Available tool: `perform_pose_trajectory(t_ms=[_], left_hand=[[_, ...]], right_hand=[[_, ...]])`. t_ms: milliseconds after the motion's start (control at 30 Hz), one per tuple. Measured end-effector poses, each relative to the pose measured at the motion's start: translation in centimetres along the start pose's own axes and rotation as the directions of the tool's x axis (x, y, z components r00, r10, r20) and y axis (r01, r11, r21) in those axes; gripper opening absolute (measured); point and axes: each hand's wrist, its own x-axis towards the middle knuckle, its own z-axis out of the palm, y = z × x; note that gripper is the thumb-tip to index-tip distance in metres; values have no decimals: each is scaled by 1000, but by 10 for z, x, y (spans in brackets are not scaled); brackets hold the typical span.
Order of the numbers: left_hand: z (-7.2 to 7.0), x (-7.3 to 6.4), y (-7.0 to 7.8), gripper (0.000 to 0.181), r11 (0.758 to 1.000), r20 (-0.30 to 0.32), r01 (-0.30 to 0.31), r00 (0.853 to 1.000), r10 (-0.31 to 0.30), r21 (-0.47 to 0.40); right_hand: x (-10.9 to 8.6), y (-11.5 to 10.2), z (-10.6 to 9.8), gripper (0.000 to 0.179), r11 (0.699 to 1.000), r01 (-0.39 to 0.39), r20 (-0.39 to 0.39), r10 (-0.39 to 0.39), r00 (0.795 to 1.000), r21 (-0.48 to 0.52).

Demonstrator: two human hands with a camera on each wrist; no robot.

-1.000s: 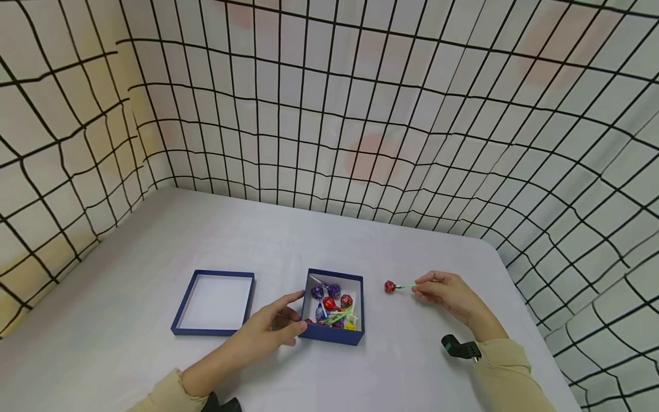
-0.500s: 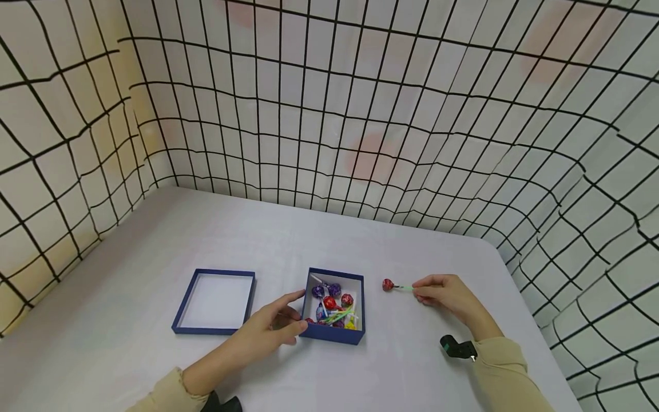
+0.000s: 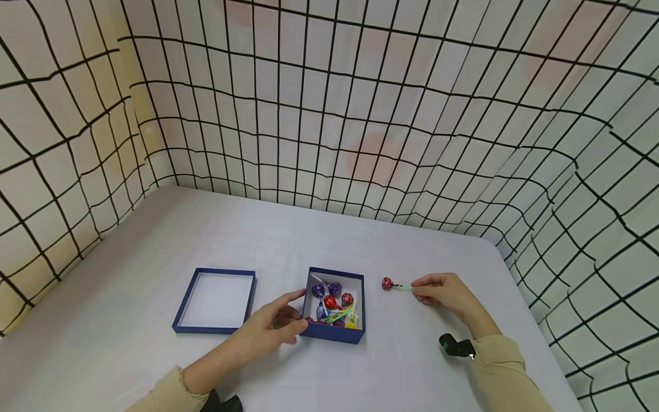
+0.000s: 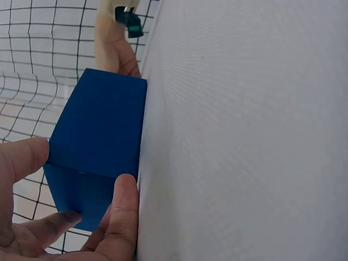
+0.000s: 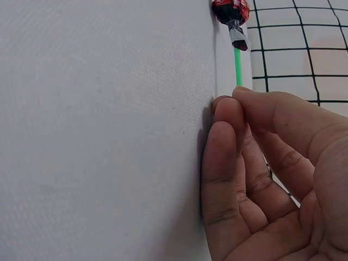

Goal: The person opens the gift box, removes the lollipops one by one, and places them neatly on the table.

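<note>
A blue box stands on the white table, holding several wrapped lollipops in purple, red, blue and yellow. My left hand touches the box's left side with fingers spread. In the left wrist view, its thumb and fingertips rest against the blue box walls near one corner. To the right of the box, my right hand pinches a lollipop by its green stick, with the red wrapped head pointing left toward the box. The right wrist view shows thumb and fingertips on the green stick, low beside the tabletop.
A shallow blue-rimmed box lid lies on the table left of the box, its white inside facing up. White cloth walls with a black grid rise behind and at both sides.
My right hand has shifted slightly to the left with the lollipop, most of it in the first half second. The left hand and the box have stayed in place.
</note>
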Motion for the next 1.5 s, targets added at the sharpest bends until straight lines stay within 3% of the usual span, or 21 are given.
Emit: perform_pose_trajectory(t_ms=[533, 833, 1067, 1500], left_hand=[[1, 11, 9, 72, 1000, -7, 3, 1000, -3, -23], [2, 12, 7, 72, 1000, -11, 8, 1000, -8, -21], [2, 12, 6, 72, 1000, -18, 11, 1000, -11, -27], [2, 12, 6, 72, 999, -13, 14, 1000, -14, -30]], right_hand=[[9, -6, -16, 34, 999, -24, 19, 25, 1000, -23], [6, -13, -21, 38, 997, 1, 17, 1, 1000, -72], [0, -35, -15, 43, 992, 72, 77, -64, 995, -105], [-11, -77, 6, 35, 976, 161, 139, -141, 980, -145]])
